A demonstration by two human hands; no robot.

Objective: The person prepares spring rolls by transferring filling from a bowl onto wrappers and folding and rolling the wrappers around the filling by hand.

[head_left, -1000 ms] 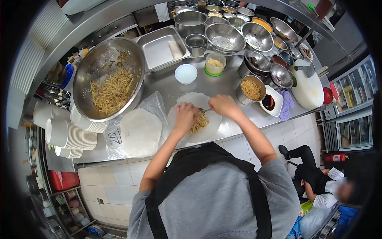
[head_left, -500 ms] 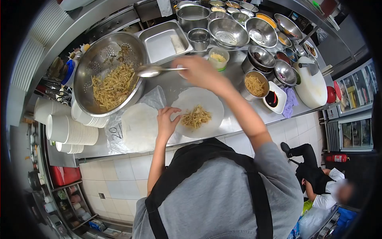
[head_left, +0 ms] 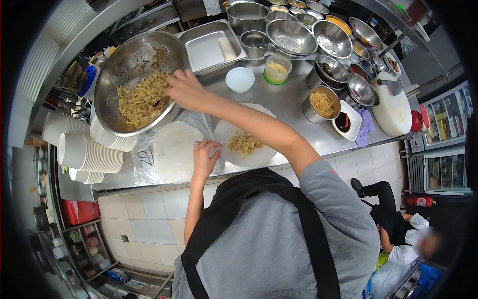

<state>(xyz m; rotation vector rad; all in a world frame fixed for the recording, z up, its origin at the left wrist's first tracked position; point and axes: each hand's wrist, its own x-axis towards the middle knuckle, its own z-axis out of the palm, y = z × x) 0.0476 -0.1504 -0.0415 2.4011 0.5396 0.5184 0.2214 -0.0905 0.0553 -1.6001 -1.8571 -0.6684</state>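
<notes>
My right hand (head_left: 186,90) is closed around a spoon (head_left: 160,102), whose bowl dips into shredded filling (head_left: 142,102) in a big steel colander (head_left: 104,67). The spoon's handle is mostly hidden by my fingers. My left hand (head_left: 205,155) hovers at the left edge of a thin round wrapper (head_left: 264,117), thumb and forefinger apart. A small heap of the same filling (head_left: 245,144) lies on that wrapper. Left of my left hand, a stack of round wrappers (head_left: 174,149) rests on a plastic bag (head_left: 144,164) marked 20. My right forearm crosses above the filled wrapper.
Behind the wrapper stand a small white bowl (head_left: 240,79), a green-based tub (head_left: 277,69) and a steel tray (head_left: 209,47) with a pale roll (head_left: 227,49). Stacked white containers (head_left: 89,157) are at left. Steel bowls crowd the back right. Another person (head_left: 393,219) sits at right.
My right hand has swung left with the spoon, from above the counter into the colander. The small white bowl has come into view. My left hand has barely moved.
</notes>
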